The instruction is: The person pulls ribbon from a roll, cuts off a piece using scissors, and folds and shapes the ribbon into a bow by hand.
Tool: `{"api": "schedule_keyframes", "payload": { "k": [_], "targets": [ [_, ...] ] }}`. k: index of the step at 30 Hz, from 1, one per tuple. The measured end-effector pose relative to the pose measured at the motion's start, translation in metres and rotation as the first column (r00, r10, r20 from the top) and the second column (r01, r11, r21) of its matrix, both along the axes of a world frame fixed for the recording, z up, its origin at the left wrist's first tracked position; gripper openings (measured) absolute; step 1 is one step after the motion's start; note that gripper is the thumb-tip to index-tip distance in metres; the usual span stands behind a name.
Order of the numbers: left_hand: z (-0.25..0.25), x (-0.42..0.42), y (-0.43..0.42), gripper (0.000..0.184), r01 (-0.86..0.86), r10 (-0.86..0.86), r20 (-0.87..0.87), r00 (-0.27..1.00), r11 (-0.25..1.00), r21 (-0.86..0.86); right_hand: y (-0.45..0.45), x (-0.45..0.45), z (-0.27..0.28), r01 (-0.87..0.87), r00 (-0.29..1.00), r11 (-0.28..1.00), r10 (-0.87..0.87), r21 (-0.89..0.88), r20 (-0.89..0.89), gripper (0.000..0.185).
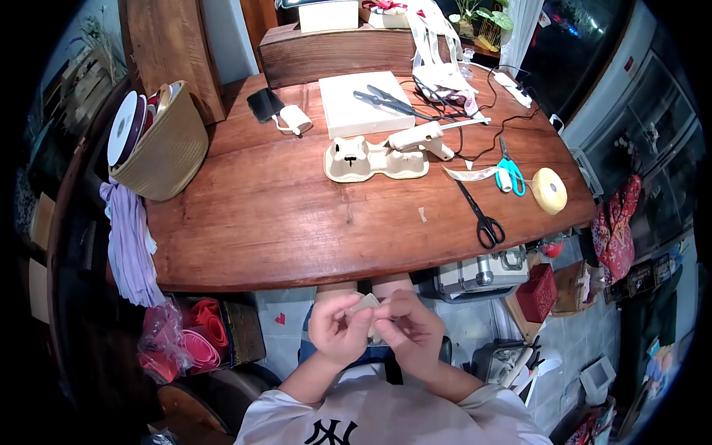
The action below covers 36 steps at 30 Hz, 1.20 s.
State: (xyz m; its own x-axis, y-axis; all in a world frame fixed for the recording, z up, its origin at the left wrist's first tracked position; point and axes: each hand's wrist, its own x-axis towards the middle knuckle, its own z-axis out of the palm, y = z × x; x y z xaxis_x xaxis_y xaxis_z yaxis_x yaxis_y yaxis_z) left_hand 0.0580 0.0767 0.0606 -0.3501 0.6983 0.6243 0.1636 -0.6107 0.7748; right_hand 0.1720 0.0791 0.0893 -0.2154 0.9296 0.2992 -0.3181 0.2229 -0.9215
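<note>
Below the table's front edge, close to my body, my left hand [341, 326] is closed with thumb and fingers around a small, flat cream-coloured piece [368, 301]. My right hand [411, 330] meets it from the other side, its fingers bent and pinching at the same piece. Ribbon is what it looks like, but the fingers cover most of it. On the table beyond lie black-handled scissors [489, 231], teal-handled scissors [510, 175], a roll of cream ribbon [549, 191] with a loose end, and a small ribbon scrap [423, 214].
A glue gun [419, 136] rests on a moulded pulp cup carrier [358, 175]. Behind it, a flat iron [382, 101] lies on a white box [337, 111], with cables to its right. A woven basket [167, 152] of ribbon spools stands left; a phone [265, 105] lies nearby.
</note>
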Motion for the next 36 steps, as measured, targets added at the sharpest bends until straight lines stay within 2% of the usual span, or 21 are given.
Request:
{"api": "schedule_keyframes", "payload": {
  "k": [4,6,7,9,10,12,16,18,19,21,22,24,25,27,28,29,30,31,33,34,36],
  "targets": [
    [-0.006,0.003,-0.006,0.025,-0.011,0.014,0.049,0.999,0.998,-0.057,-0.002,-0.008,0.001,0.013,0.998,0.999,-0.010,0.040,-0.056,0.022],
    [0.000,0.004,-0.004,0.028,-0.046,0.047,0.053,0.997,0.999,-0.027,-0.001,-0.007,-0.002,0.034,0.997,0.986,-0.044,0.166,0.056,0.025],
    [0.000,0.004,-0.002,0.028,-0.046,0.047,0.054,0.997,0.999,-0.028,0.001,-0.006,-0.001,0.034,0.997,0.986,-0.044,0.166,0.057,0.025],
    [0.000,0.003,0.001,0.027,-0.039,0.035,0.088,0.996,0.998,0.040,0.006,-0.002,0.003,0.072,0.938,0.905,-0.204,0.419,0.281,0.030],
    [0.000,0.002,0.002,0.027,-0.039,0.035,0.088,0.995,0.998,0.039,0.007,-0.002,0.004,0.072,0.938,0.906,-0.204,0.418,0.282,0.030],
    [0.003,-0.003,0.003,0.029,0.195,-0.197,0.241,0.950,0.980,0.033,0.008,-0.003,0.005,0.115,0.902,0.867,-0.296,0.485,0.314,0.033],
    [0.012,-0.010,0.000,0.031,0.321,-0.321,0.223,0.921,0.946,0.034,0.009,0.002,0.007,0.060,0.849,0.873,-0.300,0.484,0.435,0.030],
    [0.014,-0.013,0.000,0.034,0.391,-0.383,0.140,0.913,0.920,-0.030,0.010,0.003,0.003,0.092,0.791,0.817,-0.407,0.569,0.456,0.024],
    [0.012,-0.015,0.000,0.034,0.392,-0.384,0.140,0.913,0.920,-0.031,0.012,0.004,0.005,0.093,0.791,0.818,-0.407,0.568,0.457,0.024],
    [0.007,-0.019,0.001,0.036,0.413,-0.398,0.123,0.909,0.900,-0.140,0.014,0.006,0.010,0.053,0.755,0.869,-0.358,0.492,0.550,0.017],
    [0.004,-0.019,0.002,0.036,0.414,-0.399,0.123,0.909,0.899,-0.141,0.015,0.006,0.008,0.054,0.755,0.869,-0.358,0.491,0.550,0.017],
    [-0.002,-0.019,0.004,0.039,0.407,-0.392,0.125,0.911,0.902,-0.140,0.018,0.004,-0.003,0.047,0.851,0.935,-0.222,0.351,0.475,0.012],
    [-0.002,-0.019,0.006,0.039,0.407,-0.391,0.126,0.912,0.902,-0.142,0.019,0.004,-0.006,0.047,0.852,0.936,-0.221,0.350,0.476,0.012],
    [-0.001,-0.020,0.011,0.043,0.368,-0.355,0.109,0.928,0.919,-0.139,0.021,0.005,-0.010,-0.075,0.927,0.979,-0.001,0.188,0.375,0.009],
    [-0.001,-0.020,0.013,0.043,0.367,-0.354,0.109,0.929,0.920,-0.139,0.021,0.005,-0.012,-0.077,0.927,0.979,0.001,0.188,0.375,0.009],
    [-0.002,-0.021,0.015,0.044,0.403,-0.391,0.104,0.914,0.906,-0.134,0.021,0.006,-0.015,-0.186,0.945,0.982,0.172,0.023,0.277,0.007],
    [-0.002,-0.022,0.017,0.046,0.438,-0.428,0.098,0.898,0.889,-0.130,0.021,0.006,-0.018,-0.306,0.934,0.943,0.323,-0.128,0.149,0.007],
    [-0.002,-0.022,0.019,0.046,0.440,-0.430,0.098,0.898,0.888,-0.131,0.021,0.008,-0.019,-0.305,0.935,0.944,0.322,-0.129,0.148,0.007],
    [-0.003,-0.024,0.023,0.047,0.607,-0.555,0.272,0.786,0.775,-0.173,0.022,0.011,-0.020,-0.476,0.849,0.778,0.528,-0.409,0.017,0.014],
    [-0.004,-0.027,0.025,0.047,0.609,-0.557,0.272,0.785,0.774,-0.174,0.022,0.012,-0.018,-0.475,0.850,0.779,0.526,-0.409,0.016,0.014],
    [-0.005,-0.032,0.028,0.041,0.722,-0.627,0.371,0.685,0.654,-0.226,0.021,0.013,-0.013,-0.574,0.810,0.647,0.540,-0.502,-0.230,0.019]
  ]
}}
